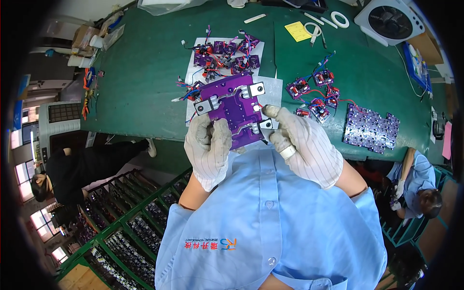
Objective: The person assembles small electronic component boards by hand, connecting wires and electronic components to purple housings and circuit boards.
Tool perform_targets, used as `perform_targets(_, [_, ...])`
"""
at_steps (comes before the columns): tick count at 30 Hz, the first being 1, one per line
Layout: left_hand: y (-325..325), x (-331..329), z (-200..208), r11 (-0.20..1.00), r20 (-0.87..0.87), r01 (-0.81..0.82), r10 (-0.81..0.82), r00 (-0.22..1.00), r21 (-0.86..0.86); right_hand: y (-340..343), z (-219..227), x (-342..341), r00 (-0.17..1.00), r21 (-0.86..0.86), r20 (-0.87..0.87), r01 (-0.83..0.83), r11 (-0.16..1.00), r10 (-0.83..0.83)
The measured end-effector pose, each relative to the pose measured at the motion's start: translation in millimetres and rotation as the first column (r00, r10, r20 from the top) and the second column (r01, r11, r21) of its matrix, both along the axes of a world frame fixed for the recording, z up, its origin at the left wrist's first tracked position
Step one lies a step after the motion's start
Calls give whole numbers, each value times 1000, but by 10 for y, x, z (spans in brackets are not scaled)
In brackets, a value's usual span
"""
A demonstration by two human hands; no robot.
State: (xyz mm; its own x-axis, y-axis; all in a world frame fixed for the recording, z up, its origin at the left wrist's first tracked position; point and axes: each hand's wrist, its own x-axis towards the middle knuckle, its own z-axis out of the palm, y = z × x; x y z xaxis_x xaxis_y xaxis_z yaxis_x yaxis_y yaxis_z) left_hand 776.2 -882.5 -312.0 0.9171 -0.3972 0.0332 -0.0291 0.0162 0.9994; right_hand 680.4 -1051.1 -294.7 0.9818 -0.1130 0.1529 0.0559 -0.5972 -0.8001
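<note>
A purple circuit board [232,113] is held up, tilted, in front of my chest. Metal-tabbed black components [256,89] on bent leads stick out past its side edges. My left hand [208,150], in a pale striped glove, is closed on the board's lower left edge. At the right edge, the gloved fingers of my right hand [311,147] are bent around a tabbed component [266,124] and grip the board there; their exact contact is partly hidden. Behind the board, several small purple boards with wires [224,47] lie on white sheets [193,72].
The green table [145,72] also holds wired boards [320,108], a panel of small boards [371,128], a yellow paper [297,31], tape rolls [340,20] and a fan [390,21]. Racks [121,241] stand behind me; one person [96,166] is at left, another [418,183] at right.
</note>
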Motion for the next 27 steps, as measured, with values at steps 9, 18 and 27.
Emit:
perform_targets(9, [-4, -39, -29, 996, 24, -56, 58, 998, -62, -40, 47, -21, 998, 61, -57, -26, 998, 29])
perform_targets(18, [-14, -71, 68, 995, 64, -59, 54, 997, 79, -98, 3, 11, 997, 9, 43, -57, 998, 56])
perform_targets(27, [-79, -158, 123, 990, 30, -138, 138, 990, 0, -123, 51, -7, 997, 57, 26, -68, 996, 67])
